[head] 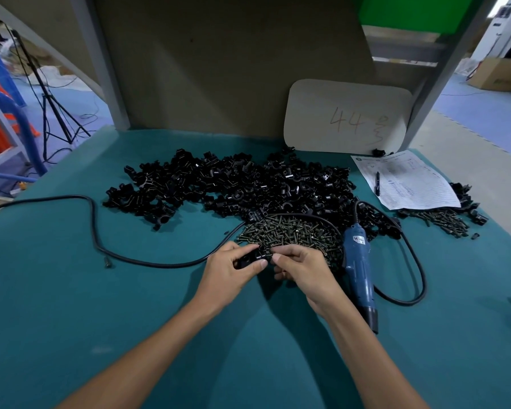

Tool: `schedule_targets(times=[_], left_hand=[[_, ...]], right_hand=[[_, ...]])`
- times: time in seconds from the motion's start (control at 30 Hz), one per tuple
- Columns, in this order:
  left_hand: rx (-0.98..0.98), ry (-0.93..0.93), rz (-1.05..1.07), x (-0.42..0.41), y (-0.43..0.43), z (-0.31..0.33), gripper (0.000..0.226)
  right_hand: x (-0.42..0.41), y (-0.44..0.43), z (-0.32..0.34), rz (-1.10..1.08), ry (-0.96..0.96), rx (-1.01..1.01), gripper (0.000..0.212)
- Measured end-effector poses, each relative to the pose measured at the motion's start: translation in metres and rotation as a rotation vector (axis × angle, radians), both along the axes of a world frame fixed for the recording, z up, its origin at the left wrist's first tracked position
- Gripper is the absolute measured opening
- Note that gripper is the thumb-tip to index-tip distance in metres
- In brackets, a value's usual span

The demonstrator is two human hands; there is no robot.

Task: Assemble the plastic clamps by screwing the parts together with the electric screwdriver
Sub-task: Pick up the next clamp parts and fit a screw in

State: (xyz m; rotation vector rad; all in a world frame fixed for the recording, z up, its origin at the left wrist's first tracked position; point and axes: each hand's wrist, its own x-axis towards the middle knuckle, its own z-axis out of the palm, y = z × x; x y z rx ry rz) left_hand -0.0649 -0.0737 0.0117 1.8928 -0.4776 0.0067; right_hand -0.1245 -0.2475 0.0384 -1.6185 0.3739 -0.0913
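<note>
My left hand grips a black plastic clamp just above the teal table, at the near edge of the screw pile. My right hand meets it from the right, thumb and forefinger pinched at the clamp's right end; whether a screw sits between them is hidden. A blue electric screwdriver lies on the table right beside my right hand, tip pointing toward me. A big heap of black clamp parts spreads across the table behind the screws.
The screwdriver's black cable loops over the left of the teal table. A paper form with a pen lies at the back right, beside a second small screw pile. A white board marked 44 leans on the back panel.
</note>
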Motion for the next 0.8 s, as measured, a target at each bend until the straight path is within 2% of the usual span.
schedule_targets(times=[0.2,0.4,0.53,0.63,0.73,0.8], left_hand=[[0.017,-0.022,-0.004,-0.001,-0.001,0.002,0.045],[0.032,-0.030,-0.019,-0.002,0.000,0.002,0.044],[-0.002,-0.001,-0.006,-0.001,0.000,0.003,0.044],[-0.001,0.016,-0.019,0.000,-0.001,0.003,0.044],[-0.018,0.035,-0.013,0.001,-0.001,0.002,0.044],[-0.022,0.029,-0.012,0.000,-0.001,0.002,0.043]], right_hand=[[0.006,-0.001,-0.007,0.076,-0.005,-0.155,0.013],[0.011,0.000,-0.001,0.165,0.012,-0.616,0.036],[0.008,-0.004,0.003,0.198,0.029,-0.437,0.024],[0.008,-0.008,0.004,0.233,-0.038,-0.415,0.011],[0.009,-0.010,0.004,0.259,-0.074,-0.370,0.009],[0.009,-0.009,0.005,0.253,-0.030,-0.404,0.009]])
